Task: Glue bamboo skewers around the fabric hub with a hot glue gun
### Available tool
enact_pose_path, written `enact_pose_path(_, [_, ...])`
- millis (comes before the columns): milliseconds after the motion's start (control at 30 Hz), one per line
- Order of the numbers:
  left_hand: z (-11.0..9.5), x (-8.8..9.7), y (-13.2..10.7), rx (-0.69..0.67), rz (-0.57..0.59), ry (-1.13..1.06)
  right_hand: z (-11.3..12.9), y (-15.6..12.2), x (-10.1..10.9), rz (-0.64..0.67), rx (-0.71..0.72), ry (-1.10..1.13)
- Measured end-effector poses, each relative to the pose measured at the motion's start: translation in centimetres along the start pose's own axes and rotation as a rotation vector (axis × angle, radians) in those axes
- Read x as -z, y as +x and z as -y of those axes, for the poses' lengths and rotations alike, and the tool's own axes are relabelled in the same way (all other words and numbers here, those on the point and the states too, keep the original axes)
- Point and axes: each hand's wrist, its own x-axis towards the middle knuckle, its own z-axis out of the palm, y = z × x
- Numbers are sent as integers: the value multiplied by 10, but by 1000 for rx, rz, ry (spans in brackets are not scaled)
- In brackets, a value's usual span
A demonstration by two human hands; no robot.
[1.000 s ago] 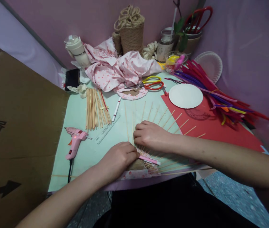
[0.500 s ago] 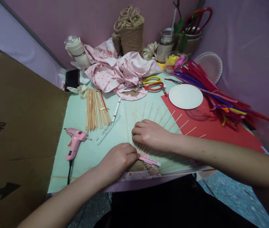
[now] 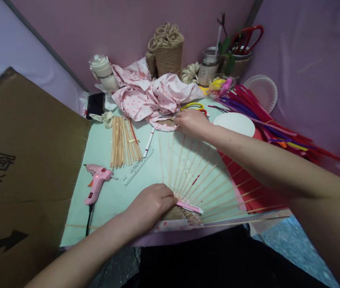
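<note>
My left hand [image 3: 154,204] rests at the base of a fan of thin wooden sticks [image 3: 184,160], its fingers closed at the end of a pink pen [image 3: 189,207]. Beneath it lies a brown cardboard piece [image 3: 174,213] edged with pink patterned cloth, where the sticks come together. Farther back, my right hand [image 3: 192,123] has its fingers curled down over the scissors [image 3: 192,106], whose yellow loop shows behind it. The blades point left above a cloth-covered ring [image 3: 166,126]. My right fingertips are partly hidden. A small dark red mark [image 3: 196,179] shows among the sticks.
A pink glue gun [image 3: 97,180], a ruler [image 3: 138,168], a white marker [image 3: 148,142] and a stick bundle [image 3: 124,144] lie left. Behind are crumpled cloth [image 3: 136,100] and twine [image 3: 169,58]. A white disc [image 3: 234,123] and pipe cleaners [image 3: 266,116] lie right. A cardboard box [image 3: 31,160] stands left.
My right hand has moved from the sticks back to the scissors. My left hand stays at the fan's base by the pink pen. The view has tilted slightly.
</note>
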Motion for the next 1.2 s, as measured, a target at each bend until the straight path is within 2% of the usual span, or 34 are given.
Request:
enact_pose_path(167, [-2,2,0,1,10,36,-5,20,-12,56,-43,-8])
enact_pose_path(367, [0,0,-1,-2,9,17,-2,22,-9,64,-79,11])
enact_pose_path(500, [2,-2,-2,-2,9,10,-6,12,-3,15,-59,35])
enact_pose_path(733, [3,-5,-2,-27,-30,-9,-10,-24,15,-59,-8,113])
enact_pose_path(933, [2,-3,-2,-37,-36,18,-5,-32,2,-9,194,216])
enact_pose_path(1100, [3,-4,-5,-57,-75,34,12,-36,-10,61,463,266])
enact_pose_path(1200, [4,-5,-5,-52,-73,35,21,-39,-13,75,554,278])
